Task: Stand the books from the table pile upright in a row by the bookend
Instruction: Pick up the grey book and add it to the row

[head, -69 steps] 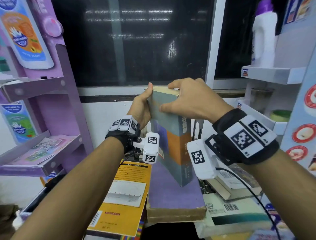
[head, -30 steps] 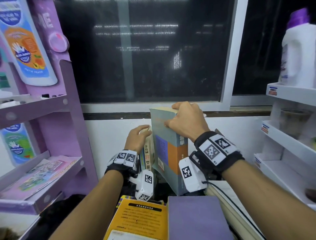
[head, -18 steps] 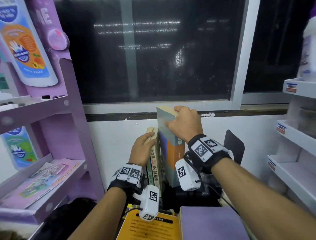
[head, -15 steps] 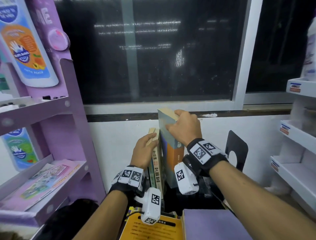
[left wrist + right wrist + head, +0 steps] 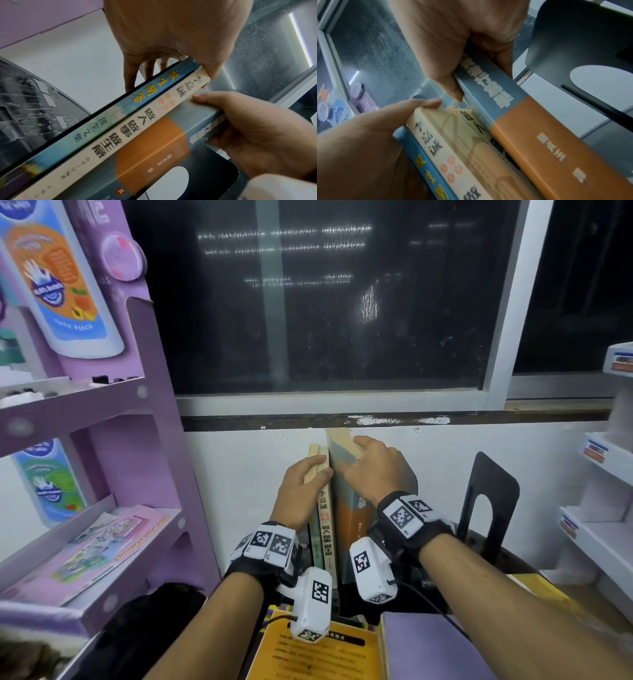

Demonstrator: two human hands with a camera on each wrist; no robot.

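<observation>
Two short books stand upright by the wall, a blue-spined book (image 5: pixel 314 542) (image 5: pixel 102 119) and a cream-spined book (image 5: pixel 325 518) (image 5: pixel 436 142). My left hand (image 5: pixel 313 470) (image 5: pixel 171 67) grips their tops, fingers on the far left side, thumb on the cream book's top corner. A taller grey-blue and orange book (image 5: pixel 349 515) (image 5: pixel 150 142) (image 5: pixel 539 135) stands against the cream one on the right. My right hand (image 5: pixel 352 460) (image 5: pixel 481 70) pinches its top, thumb on the left cover. The black bookend (image 5: pixel 489 508) (image 5: pixel 573 47) stands apart to the right.
A yellow book (image 5: pixel 318 655) and a purple book (image 5: pixel 428 648) lie flat in front of the row. A purple display shelf (image 5: pixel 137 440) rises at the left and a white shelf unit (image 5: pixel 603 529) at the right. The white wall and window are close behind.
The tall book has been carried from above the pile to the wall and stood against the two short books. My left hand left it and now holds the short books' tops.
</observation>
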